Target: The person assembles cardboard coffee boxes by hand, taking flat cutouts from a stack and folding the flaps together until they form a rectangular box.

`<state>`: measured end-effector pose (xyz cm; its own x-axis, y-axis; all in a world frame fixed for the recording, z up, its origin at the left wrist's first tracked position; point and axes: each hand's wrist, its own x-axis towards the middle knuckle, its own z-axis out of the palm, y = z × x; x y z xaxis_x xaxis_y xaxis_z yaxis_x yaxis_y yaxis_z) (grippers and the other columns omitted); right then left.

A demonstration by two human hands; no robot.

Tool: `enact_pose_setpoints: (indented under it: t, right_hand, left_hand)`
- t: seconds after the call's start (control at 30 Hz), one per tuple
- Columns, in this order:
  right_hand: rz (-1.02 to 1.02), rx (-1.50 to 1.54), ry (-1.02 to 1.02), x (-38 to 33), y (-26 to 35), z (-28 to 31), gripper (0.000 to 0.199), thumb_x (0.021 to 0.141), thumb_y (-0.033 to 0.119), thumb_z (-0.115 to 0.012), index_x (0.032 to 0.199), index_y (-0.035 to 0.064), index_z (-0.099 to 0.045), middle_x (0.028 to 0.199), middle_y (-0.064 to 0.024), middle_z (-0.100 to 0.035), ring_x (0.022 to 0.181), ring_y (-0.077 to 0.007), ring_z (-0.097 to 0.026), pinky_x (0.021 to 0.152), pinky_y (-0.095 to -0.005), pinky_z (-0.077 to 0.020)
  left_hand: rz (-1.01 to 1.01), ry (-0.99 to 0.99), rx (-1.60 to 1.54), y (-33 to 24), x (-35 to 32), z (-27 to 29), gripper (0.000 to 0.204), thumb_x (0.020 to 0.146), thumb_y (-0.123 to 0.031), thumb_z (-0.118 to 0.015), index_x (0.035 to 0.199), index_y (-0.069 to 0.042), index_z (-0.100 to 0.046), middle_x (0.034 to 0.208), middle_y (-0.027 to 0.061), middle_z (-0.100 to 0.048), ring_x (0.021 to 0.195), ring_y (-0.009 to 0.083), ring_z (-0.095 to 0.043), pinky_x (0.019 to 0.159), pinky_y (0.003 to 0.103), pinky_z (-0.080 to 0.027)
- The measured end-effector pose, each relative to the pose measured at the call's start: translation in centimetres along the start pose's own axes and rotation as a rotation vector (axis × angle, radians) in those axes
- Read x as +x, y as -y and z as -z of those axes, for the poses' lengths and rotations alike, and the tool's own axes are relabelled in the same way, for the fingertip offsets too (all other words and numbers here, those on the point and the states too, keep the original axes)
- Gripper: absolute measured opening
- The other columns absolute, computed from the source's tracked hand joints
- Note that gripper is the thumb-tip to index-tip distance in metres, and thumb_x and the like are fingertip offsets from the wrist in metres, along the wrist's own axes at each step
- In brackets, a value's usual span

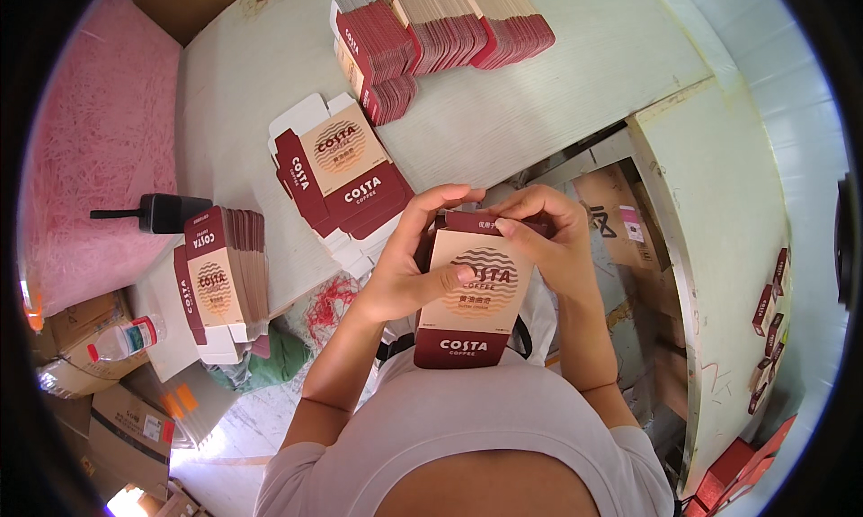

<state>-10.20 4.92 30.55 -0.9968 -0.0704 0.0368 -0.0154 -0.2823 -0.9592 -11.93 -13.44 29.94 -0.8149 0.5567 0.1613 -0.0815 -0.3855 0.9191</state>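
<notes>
Close in front of my body I hold a small cardboard box (476,310), beige with maroon ends and a wavy round print. My left hand (418,265) grips its left side, the thumb lying across the front face. At the upper right corner my right hand (544,238) pinches the maroon top flap. The fingers behind the box are hidden. Flattened box blanks (346,171) of the same print lie on the table just beyond my left hand, with their white flaps spread out.
Tight rows of folded blanks (440,27) stand on the far part of the table (539,103). Another stack (229,274) sits at the left edge by a black object (175,213). Pink shredded filler (108,148), a plastic bottle (126,337) and cartons (130,436) are at left. Small boxes (769,310) lie at right.
</notes>
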Motion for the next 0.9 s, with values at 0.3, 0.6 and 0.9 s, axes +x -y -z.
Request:
enact_pose_setpoints:
  t: [0.3,0.6,0.9]
  right_hand:
    - [0.163,0.114,-0.009,-2.7,-3.1,-1.2,0.021,0.087,0.005,-0.047,0.108,0.0015,-0.048,0.115,-0.0160,-0.048,0.107,-0.0211,-0.048,0.089,-0.0315,-0.0392]
    - [0.324,-0.042,-0.084,-3.7,-4.4,-1.7,0.017,0.090,0.010,-0.045,0.102,0.0007,-0.052,0.112,-0.0182,-0.049,0.106,-0.0266,-0.050,0.088,-0.0353,-0.0405]
    - [-0.013,0.078,-0.151,-7.0,-4.0,0.7,0.064,0.081,0.016,-0.060,0.133,0.0083,-0.023,0.122,-0.0132,-0.038,0.115,-0.0216,-0.038,0.097,-0.0337,-0.0310]
  left_hand:
    - [-0.005,-0.190,-0.005,0.7,-0.4,-0.6,0.028,0.079,0.002,-0.059,0.106,0.001,-0.050,0.109,0.0102,-0.053,0.101,0.0170,-0.052,0.089,0.030,-0.041]
    - [-0.111,-0.223,0.235,1.4,-1.1,-0.2,0.018,0.078,0.002,-0.060,0.095,0.001,-0.055,0.097,0.0095,-0.055,0.091,0.0169,-0.052,0.084,0.029,-0.040]
    - [0.072,-0.367,0.143,5.4,0.6,-2.5,0.012,0.089,-0.011,-0.047,0.084,0.000,-0.048,0.097,0.0149,-0.056,0.096,0.0252,-0.056,0.083,0.035,-0.046]
